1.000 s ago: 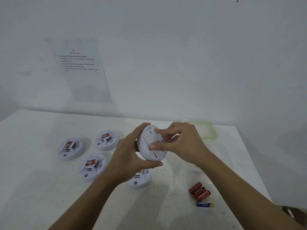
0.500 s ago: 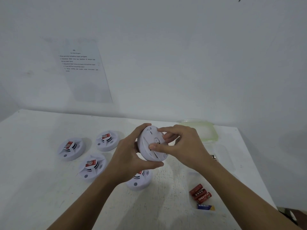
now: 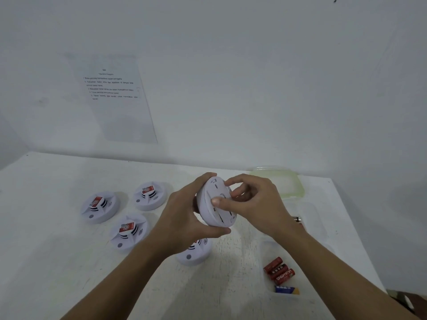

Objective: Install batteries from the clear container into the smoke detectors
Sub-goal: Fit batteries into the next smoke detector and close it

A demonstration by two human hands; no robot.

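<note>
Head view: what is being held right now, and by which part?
A white smoke detector, in both hands: the left hand grips its rim, the right hand pinches at its flat face.

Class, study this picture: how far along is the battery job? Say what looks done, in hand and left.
Done: cannot tell; four detectors lie on the table. In hand: the left hand and right hand grip a fifth detector. Left: at least four batteries lie in the container.

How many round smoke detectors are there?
5. Far-left detector, back detector and front detector lie on the table; a fourth detector sits partly hidden under the left forearm; the held detector is between left hand and right hand.
</note>
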